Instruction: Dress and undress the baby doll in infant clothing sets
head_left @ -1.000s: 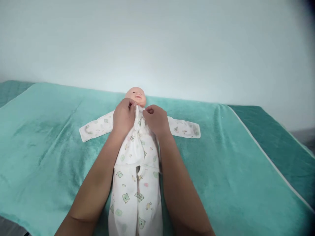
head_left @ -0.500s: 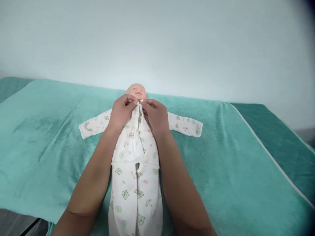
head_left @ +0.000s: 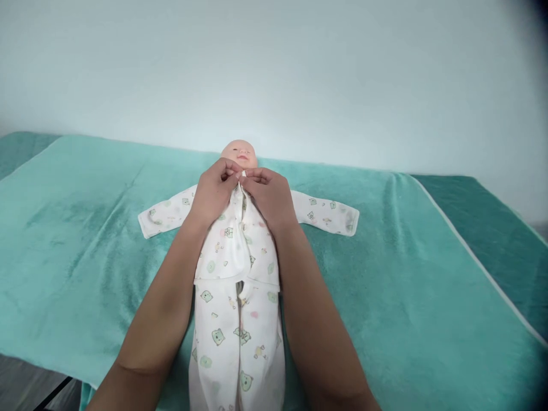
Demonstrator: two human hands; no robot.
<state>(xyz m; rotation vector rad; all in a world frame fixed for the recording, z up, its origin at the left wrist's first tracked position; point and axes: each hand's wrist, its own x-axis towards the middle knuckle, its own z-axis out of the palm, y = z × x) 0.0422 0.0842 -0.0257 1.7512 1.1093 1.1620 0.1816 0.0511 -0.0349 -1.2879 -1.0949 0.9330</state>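
Note:
A baby doll (head_left: 240, 149) lies on its back, head away from me, dressed in a white baby jacket (head_left: 222, 251) printed with green bears. Below it are matching baby pants (head_left: 216, 348). My left hand (head_left: 216, 185) pinches the left edge of the jacket's collar just under the doll's chin. Opposite it, my right hand (head_left: 269, 194) pinches the other collar edge, the fingertips of both hands almost touching. Beneath the collar the front edges bunch together, with a narrow gap between them. Both sleeves stretch out sideways, and the doll's neck is hidden behind my fingers.
A light teal plush blanket (head_left: 385, 297) lies under the doll, over a darker green cover (head_left: 483, 222) that shows at both sides. Behind stands a pale wall (head_left: 274, 74). Grey floor (head_left: 21, 385) shows at the lower left.
My two hands have drawn closer together at the collar, bringing its two edges together. The whole view has shifted slightly.

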